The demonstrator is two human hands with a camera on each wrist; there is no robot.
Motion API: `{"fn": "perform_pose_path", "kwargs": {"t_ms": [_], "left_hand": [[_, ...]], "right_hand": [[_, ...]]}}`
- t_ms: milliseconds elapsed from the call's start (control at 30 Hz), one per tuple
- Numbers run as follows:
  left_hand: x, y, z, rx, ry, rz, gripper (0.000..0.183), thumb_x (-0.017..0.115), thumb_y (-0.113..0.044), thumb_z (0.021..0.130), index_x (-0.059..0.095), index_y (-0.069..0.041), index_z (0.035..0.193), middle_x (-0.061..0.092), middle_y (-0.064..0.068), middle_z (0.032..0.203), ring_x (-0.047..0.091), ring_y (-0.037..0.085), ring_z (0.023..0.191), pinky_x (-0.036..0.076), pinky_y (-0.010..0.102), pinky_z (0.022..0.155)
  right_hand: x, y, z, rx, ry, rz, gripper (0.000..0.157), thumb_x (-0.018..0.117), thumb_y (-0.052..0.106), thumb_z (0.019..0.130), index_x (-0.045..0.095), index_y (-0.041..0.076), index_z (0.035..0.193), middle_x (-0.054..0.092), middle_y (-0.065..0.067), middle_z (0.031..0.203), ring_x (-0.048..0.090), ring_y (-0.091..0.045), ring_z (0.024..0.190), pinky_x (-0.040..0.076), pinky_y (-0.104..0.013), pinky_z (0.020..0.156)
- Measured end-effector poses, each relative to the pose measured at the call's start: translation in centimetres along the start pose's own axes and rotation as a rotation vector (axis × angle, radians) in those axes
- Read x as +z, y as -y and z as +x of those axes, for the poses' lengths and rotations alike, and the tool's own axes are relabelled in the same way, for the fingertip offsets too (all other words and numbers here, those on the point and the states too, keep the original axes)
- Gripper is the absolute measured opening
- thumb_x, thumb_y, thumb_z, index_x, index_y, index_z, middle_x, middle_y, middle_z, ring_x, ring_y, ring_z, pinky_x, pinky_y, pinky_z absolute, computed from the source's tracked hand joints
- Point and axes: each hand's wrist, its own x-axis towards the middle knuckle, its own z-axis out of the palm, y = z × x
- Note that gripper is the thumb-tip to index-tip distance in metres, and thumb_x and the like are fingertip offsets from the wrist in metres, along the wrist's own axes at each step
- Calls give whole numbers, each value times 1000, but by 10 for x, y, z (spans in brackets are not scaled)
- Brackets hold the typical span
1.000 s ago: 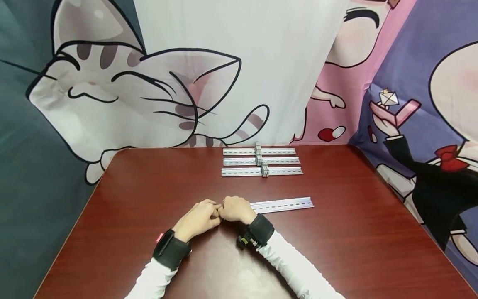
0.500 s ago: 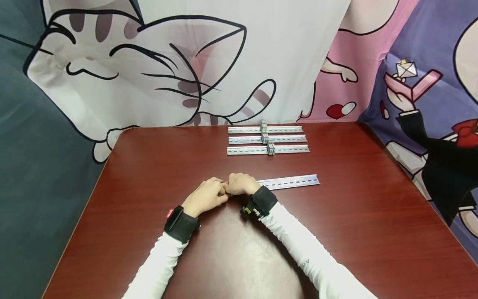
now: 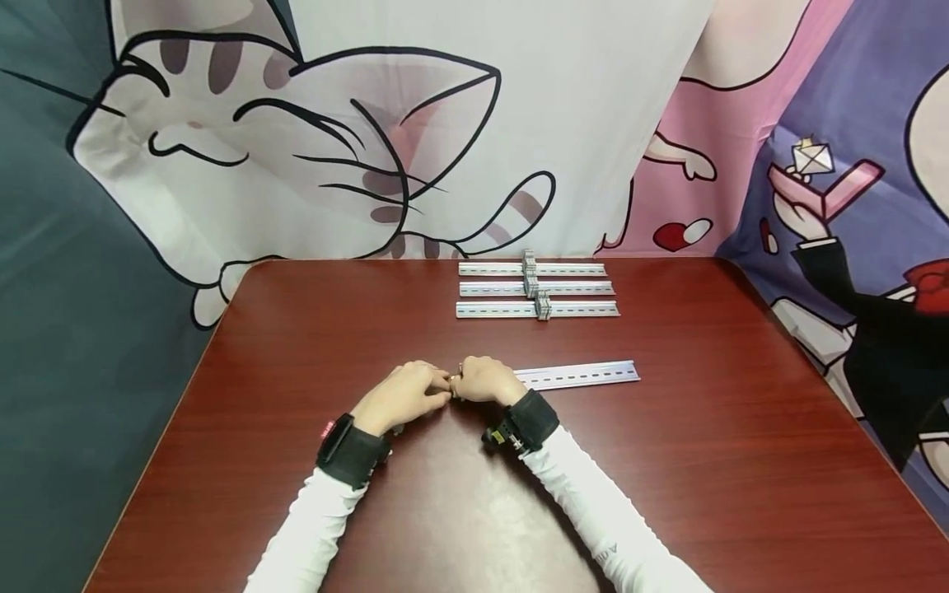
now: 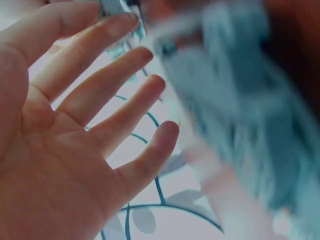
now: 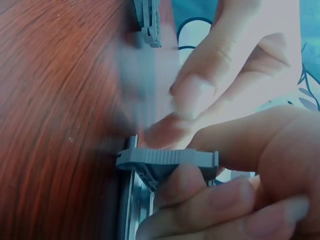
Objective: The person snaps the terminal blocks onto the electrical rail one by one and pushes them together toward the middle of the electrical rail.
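Observation:
In the head view a slotted metal DIN rail [image 3: 578, 375] lies on the table, its left end hidden behind my right hand [image 3: 485, 380]. Close up in the right wrist view, that hand's thumb and fingers pinch a grey ribbed terminal block [image 5: 175, 157] at the rail. My left hand [image 3: 400, 399] is just to the left, its fingertips right at the right hand's. Seen from the left wrist, its fingers are spread and loosely extended, palm showing. A large blurred grey piece [image 4: 240, 100] fills the right side of that view.
Three more rails lie in parallel at the table's back, including the front one [image 3: 493, 310], each with grey blocks [image 3: 543, 306] near its middle. Another grey piece [image 5: 148, 22] sits beyond my hands in the right wrist view. Printed curtains [image 3: 593, 99] hang behind the table [image 3: 704, 461].
The head view has tilted down, then slightly back up. Both hands stay together at the rail's left end, with small finger movements; the rails have not moved on the table.

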Motion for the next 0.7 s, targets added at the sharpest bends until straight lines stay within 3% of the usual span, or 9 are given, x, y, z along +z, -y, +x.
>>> {"fn": "perform_pose_path", "kwargs": {"t_ms": [67, 200, 333, 433, 533, 700], "left_hand": [[-8, 5, -3, -39, -29, 5, 19, 63, -17, 89, 76, -10, 101, 72, 8, 110, 66, 25, 102, 50, 42, 89], [-28, 11, -10, -208, -74, 8, 14, 66, -19, 86, 73, -8, 93, 71, 4, 87, 64, 17, 78, 50, 35, 70], [-43, 9, -13, -353, 9, 26, 32, 74, -27, 82, 62, -1, 95, 62, 9, 83, 55, 19, 71, 44, 32, 62], [-43, 4, -13, -394, 105, 28, 46, 80, -32, 76, 57, 1, 99, 59, 11, 85, 54, 21, 73, 45, 34, 64], [-36, -1, -15, -415, 162, 36, 47, 84, -29, 69, 57, -2, 96, 60, 9, 84, 56, 22, 74, 45, 36, 65], [-25, -7, -18, -426, 156, 74, 32, 83, -18, 68, 59, -8, 85, 60, 4, 77, 56, 20, 67, 43, 35, 60]], "right_hand": [[-1, 1, 1, -15, -8, 1, 27, 52, 27, 92, 59, 14, 70, 67, -8, 89, 58, -20, 77, 49, -37, 70], [-7, 1, 1, -50, -7, -8, 29, 49, 29, 95, 62, 12, 74, 68, -8, 88, 61, -21, 82, 49, -37, 75], [-17, -6, -5, -56, -23, 34, 42, 46, 36, 99, 63, 11, 69, 69, -6, 74, 64, -22, 78, 49, -35, 75], [-25, -14, -10, -42, -47, 77, 49, 45, 43, 99, 62, 10, 67, 65, -6, 71, 62, -22, 75, 48, -36, 76], [-29, -21, -15, -53, -35, 96, 51, 45, 46, 98, 64, 8, 69, 63, -5, 71, 61, -20, 72, 48, -35, 74], [-37, -27, -19, -80, 15, 105, 49, 48, 42, 98, 70, 7, 74, 59, 1, 58, 57, -14, 60, 44, -28, 65]]}}
